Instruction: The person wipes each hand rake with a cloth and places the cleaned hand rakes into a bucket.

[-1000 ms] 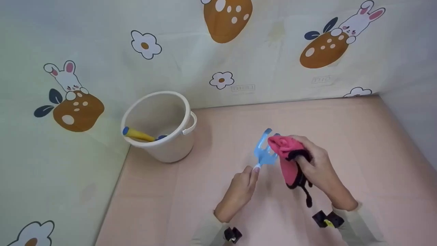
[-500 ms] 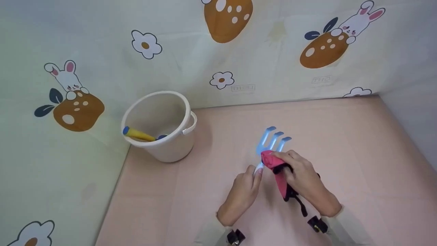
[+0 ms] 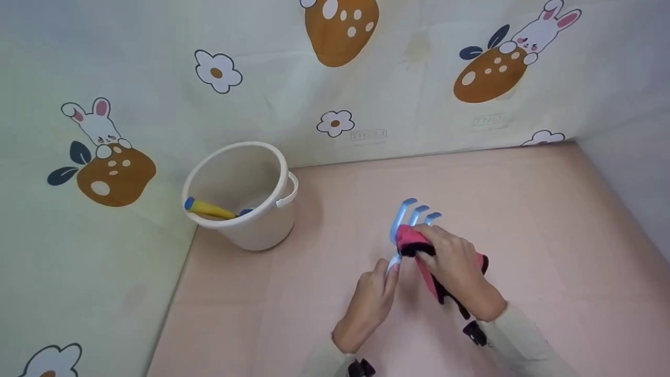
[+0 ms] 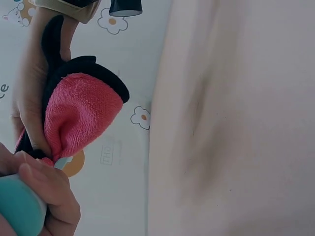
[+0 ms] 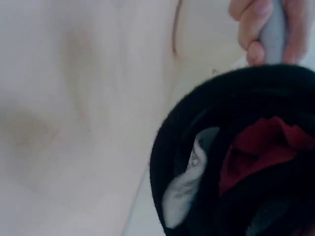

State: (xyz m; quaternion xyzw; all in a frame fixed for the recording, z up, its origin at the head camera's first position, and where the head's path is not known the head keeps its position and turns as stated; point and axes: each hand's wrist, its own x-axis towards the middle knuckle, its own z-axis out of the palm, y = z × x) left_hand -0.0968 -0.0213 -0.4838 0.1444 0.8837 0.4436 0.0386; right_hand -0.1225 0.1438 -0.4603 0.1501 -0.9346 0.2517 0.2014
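Observation:
My left hand (image 3: 369, 301) grips the handle of a small blue hand rake (image 3: 400, 222), its curved tines pointing away from me. The handle's teal end (image 4: 19, 206) shows in the left wrist view. My right hand (image 3: 455, 264) holds a bunched pink cloth (image 3: 432, 280) with black edging against the base of the tines. Plush pink fabric and a black loop hang from that cloth in the left wrist view. Seen from the right wrist, the black edging (image 5: 170, 132) curls round a white label (image 5: 184, 189).
A cream bucket (image 3: 264, 228) with a side handle stands at the back left, near the wall. Inside leans a tool with a yellow handle (image 3: 212, 209) and blue tip. Printed wall sheets (image 3: 272, 104) bound the pink surface (image 3: 251, 319) at the back and sides.
My right hand has moved left and brought the cloth from beside the tines onto the rake's neck and tine base. My left hand keeps its grip, and the view has shifted slightly.

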